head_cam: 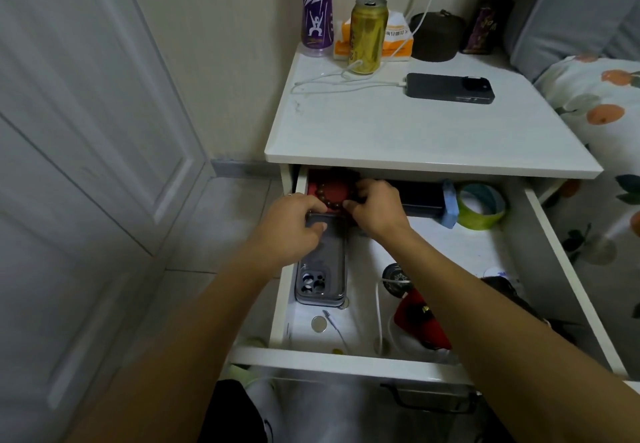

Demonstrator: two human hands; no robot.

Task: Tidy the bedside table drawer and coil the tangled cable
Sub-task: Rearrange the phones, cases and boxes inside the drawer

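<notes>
Bedside drawer (pixel 540 221), open, contents scattered: left hand (pixel 294 224) curled on phone case (pixel 322 269), right hand (pixel 375 207) pinching bead bracelet (pixel 327 196); white cable (pixel 379 314) uncoiled.

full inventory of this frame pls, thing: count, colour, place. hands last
drawer: 1, white, pulled open under the tabletop
phone case: 1, clear grey, drawer left side
bead bracelet: 1, dark red-brown, drawer back left, on a red item
tape roll: 1, green, drawer back right
blue block: 1, blue, left of the tape roll
black box: 1, drawer back centre
coin: 1, silver, drawer front left
cable: 1, white, drawer front centre
red pouch: 1, drawer front, partly under the right forearm
phone: 1, black, tabletop, plugged into a white charging lead
can: 1, gold, tabletop back
bottle: 1, purple, tabletop back left
tissue pack: 1, orange-white, behind the can
left hand: grips the case's far end
right hand: pinches the bracelet
</notes>
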